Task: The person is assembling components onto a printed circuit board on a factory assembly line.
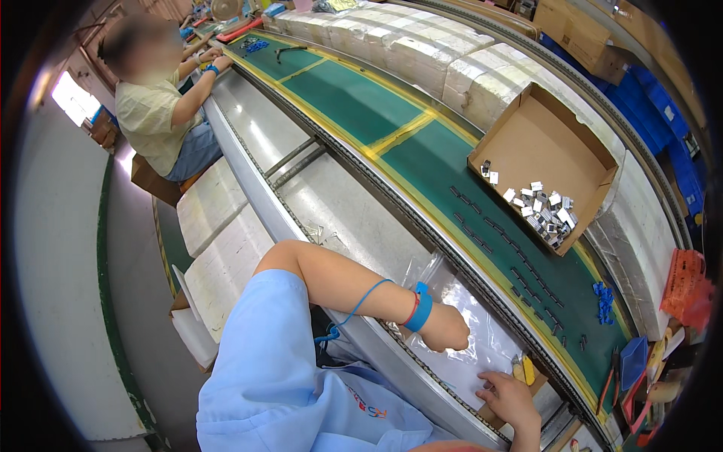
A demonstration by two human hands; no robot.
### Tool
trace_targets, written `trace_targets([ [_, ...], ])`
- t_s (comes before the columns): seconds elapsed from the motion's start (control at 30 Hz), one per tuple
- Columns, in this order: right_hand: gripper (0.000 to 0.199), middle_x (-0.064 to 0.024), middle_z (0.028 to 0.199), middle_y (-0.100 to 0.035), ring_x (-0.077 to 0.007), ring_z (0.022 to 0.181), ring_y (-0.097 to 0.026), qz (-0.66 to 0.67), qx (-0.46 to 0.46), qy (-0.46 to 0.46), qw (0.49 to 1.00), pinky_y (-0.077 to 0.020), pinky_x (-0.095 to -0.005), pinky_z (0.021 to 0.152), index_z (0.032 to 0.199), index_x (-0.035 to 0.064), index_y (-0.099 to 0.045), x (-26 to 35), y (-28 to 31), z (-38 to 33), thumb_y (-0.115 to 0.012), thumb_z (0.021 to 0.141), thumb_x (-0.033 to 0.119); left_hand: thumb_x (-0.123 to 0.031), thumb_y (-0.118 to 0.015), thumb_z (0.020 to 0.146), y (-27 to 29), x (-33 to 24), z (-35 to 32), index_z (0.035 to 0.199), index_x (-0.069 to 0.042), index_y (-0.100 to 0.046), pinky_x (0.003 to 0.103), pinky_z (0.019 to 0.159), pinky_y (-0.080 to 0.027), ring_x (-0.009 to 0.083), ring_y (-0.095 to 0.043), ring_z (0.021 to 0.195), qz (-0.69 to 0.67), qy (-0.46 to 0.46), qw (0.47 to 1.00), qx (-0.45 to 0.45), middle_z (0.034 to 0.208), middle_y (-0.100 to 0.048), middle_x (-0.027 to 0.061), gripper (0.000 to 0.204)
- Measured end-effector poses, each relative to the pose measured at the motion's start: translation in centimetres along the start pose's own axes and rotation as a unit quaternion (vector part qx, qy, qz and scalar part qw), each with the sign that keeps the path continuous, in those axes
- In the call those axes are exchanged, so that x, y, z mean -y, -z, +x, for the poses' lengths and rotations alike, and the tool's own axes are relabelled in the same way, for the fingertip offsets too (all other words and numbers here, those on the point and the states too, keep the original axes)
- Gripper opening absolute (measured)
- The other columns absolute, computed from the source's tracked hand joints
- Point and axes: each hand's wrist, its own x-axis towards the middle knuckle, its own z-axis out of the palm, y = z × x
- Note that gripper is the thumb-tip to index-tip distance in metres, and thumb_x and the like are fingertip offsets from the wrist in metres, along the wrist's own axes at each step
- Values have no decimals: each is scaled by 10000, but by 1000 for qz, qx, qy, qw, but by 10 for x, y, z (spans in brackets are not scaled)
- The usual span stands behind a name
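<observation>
My left hand (447, 329) is closed over a clear plastic bag (476, 313) that lies on the metal ledge in front of me. Its fingertips are turned away, so what they grip is hidden. A blue wrist strap (419, 307) with a coiled cord circles that wrist. My right hand (512, 399) rests at the bag's near right end, fingers loosely bent and apart, with nothing visible in them. Just beyond it lies a small yellow object (527, 371), its kind unclear. Short dark strips (520, 248) lie in rows on the green belt.
A cardboard box (553, 143) holding small white-and-metal parts stands across the green belt (354, 98). Blue pieces (602, 303) and pliers-like tools (611, 377) lie at right. White foam blocks (482, 79) line the far side. A co-worker (154, 90) sits at upper left, hands over the line.
</observation>
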Motion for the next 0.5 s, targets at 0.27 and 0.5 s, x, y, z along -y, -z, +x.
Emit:
trace_targets([
  [0.27,339,-109,919,-653,-262,837,-634,0,-2,0,1000,-491,-339,744,1062,77,-626,2,2,0,-684,765,231,-184,-693,707,3,-1,-1,888,-10,-625,446,723,-501,352,-623,860,-3,1,1000,6,908,-633,178,260],
  [0.5,348,-113,929,-652,-258,850,-637,-1,5,-2,1000,-492,-335,755,1066,74,-624,1,2,0,-688,761,229,-197,-695,709,1,0,0,891,-10,-623,448,728,-499,356,-623,858,1,-1,1000,9,905,-634,178,271],
])
